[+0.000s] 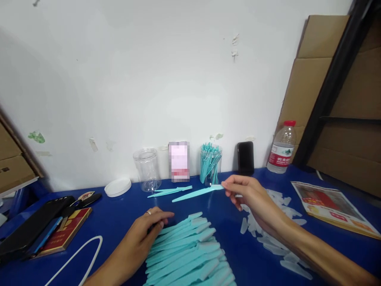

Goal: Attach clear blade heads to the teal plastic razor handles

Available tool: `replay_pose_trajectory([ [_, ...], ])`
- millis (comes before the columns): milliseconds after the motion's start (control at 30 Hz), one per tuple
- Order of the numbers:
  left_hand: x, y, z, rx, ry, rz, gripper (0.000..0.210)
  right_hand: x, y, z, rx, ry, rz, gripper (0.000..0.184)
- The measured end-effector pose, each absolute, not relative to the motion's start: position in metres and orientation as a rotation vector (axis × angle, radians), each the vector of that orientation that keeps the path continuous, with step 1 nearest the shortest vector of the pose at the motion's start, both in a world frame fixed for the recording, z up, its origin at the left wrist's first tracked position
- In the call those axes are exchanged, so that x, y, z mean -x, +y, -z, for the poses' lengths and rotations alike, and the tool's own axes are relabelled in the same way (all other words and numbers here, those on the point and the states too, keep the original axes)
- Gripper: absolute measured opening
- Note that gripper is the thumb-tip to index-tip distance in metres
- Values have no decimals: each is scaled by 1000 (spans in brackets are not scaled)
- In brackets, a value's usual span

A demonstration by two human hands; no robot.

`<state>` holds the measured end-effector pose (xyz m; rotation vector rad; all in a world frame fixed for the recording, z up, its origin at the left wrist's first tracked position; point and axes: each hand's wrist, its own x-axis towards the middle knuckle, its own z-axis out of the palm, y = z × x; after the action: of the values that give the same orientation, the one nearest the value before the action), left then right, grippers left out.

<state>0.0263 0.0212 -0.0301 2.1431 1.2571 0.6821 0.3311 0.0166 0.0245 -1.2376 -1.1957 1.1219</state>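
Note:
My right hand [242, 190] pinches the capped end of a teal eyebrow razor [196, 194], whose handle points left above the blue table. My left hand [149, 226] rests at the upper left edge of a pile of teal eyebrow razors [187, 250]; its index finger is stretched out, and it holds nothing that I can see. Beneath and beside my right forearm lie scattered translucent blade caps [275, 244]. A few loose razors [171, 191] lie behind the pile. Beyond them, a clear jar of thin teal razors [210, 163] stands against the wall.
An open clear jar [147, 170], a white lid [118, 187], an upright phone [179, 161] and a black device [245, 157] line the wall. At right are a water bottle [282, 149] and a printed packet [337, 206]; at left, a black case [35, 226] and white cable [97, 254].

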Motion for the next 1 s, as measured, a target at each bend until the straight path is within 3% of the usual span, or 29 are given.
replay_pose_trajectory([
  [333, -5, 17, 8, -2214, 1580, -614, 28, -340, 28, -10, 1176, -1106, -1217, 36],
  [500, -14, 11, 11, -2297, 1551, -550, 32, -334, 27, -9, 1162, -1084, -1251, 38],
  [700, -8, 13, 15, -2319, 1611, -497, 40, -306, 23, 7, 916, -1049, -1532, 35],
  [1000, -15, 7, 8, -2280, 1704, -396, 38, -298, 24, 12, 1118, -1335, -1434, 40],
])
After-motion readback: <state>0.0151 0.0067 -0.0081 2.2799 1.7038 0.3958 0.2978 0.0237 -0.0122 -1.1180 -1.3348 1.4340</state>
